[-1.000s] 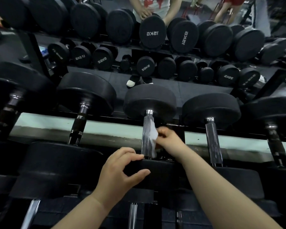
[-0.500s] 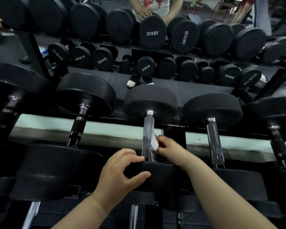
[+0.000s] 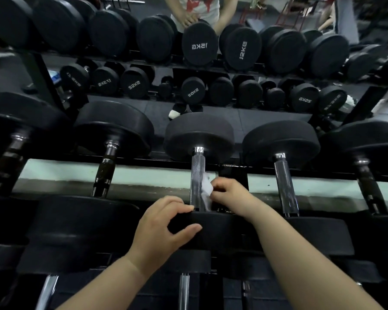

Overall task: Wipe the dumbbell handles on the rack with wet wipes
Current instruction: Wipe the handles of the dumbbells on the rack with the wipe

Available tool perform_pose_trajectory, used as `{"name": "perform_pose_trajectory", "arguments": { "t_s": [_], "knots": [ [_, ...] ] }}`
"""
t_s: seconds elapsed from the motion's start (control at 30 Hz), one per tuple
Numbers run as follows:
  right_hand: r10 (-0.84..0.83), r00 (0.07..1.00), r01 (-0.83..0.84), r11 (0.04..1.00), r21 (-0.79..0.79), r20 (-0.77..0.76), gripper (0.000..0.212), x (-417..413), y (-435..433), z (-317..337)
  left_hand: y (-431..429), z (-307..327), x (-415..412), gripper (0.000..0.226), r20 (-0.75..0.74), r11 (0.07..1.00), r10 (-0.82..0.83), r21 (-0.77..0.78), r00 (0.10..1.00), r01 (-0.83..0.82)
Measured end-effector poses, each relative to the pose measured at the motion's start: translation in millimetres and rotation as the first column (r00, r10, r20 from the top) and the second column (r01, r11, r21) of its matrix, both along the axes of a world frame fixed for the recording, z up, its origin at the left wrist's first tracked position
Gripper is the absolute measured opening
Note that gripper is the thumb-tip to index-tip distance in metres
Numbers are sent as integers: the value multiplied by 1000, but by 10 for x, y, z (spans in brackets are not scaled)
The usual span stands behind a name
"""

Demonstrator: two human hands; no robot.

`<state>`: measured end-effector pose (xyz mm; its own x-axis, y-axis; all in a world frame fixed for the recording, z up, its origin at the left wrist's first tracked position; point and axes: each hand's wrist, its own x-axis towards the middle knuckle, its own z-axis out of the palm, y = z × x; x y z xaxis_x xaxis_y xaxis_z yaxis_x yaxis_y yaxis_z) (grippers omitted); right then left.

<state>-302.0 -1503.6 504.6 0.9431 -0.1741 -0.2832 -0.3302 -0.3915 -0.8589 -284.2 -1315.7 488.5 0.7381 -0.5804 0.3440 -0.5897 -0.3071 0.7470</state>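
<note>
**Middle handle under the wipe, neighbours untouched by either hand**

The right hand point(image 3: 230, 193) has its grip pinched together on a white wet wipe point(image 3: 205, 189) and presses it against the right side of the middle dumbbell's handle point(image 3: 197, 173), about halfway along the bar. The left hand point(image 3: 164, 227) has its grip clamped over the near weight point(image 3: 224, 229) of the same dumbbell, fingers curled over its top edge and thumb on its face, apparently to steady it on the rack point(image 3: 233, 173).

By my reading, the job is in the middle of one bar. The silver handle to the right point(image 3: 286, 184) and the dark handle to the left point(image 3: 103, 173) have no hand or wipe on them. Nothing shows whether they are already clean, so they may still be waiting, along with the handles at the far edges.

Compared with half a second ago, the wipe and right hand sit higher on the bar, away from the near weight. That is roughly where they were a second ago, which suggests a back-and-forth stroke. The left hand has barely shifted.
</note>
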Motion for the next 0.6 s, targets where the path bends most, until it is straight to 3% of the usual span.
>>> {"name": "perform_pose_trajectory", "arguments": {
  "t_s": [0.1, 0.2, 0.27, 0.37, 0.43, 0.53, 0.6],
  "knots": [
    [-85, 992, 79, 994, 74, 89, 28, -36, 31, 195, -10, 108, 37, 48, 146, 993, -89, 93, 985, 76],
    [-18, 989, 6, 996, 85, 144, 25, -62, 109, 337, -56, 333, 170, 48, 98, 995, -90, 43, 991, 86],
    [21, 989, -31, 997, 65, 147, 26, -76, 166, 393, -113, 445, 316, 54, 170, 990, -98, 120, 981, 78],
    [20, 990, -28, 998, 55, 138, 26, -93, 234, 391, -144, 475, 469, 34, 218, 960, -115, 276, 969, 52],
    [-26, 991, 19, 998, 56, 128, 23, -108, 273, 351, -100, 526, 494, 9, 121, 950, -57, 312, 991, 17],
    [-216, 964, 204, 975, 87, 155, 25, -171, 272, 231, -20, 546, 579, 14, -184, 947, 107, 319, 977, -44],
    [-330, 930, 321, 944, 81, 160, 21, -250, 277, 142, 19, 524, 676, 9, -376, 953, 204, 287, 904, -95]
  ]
}}
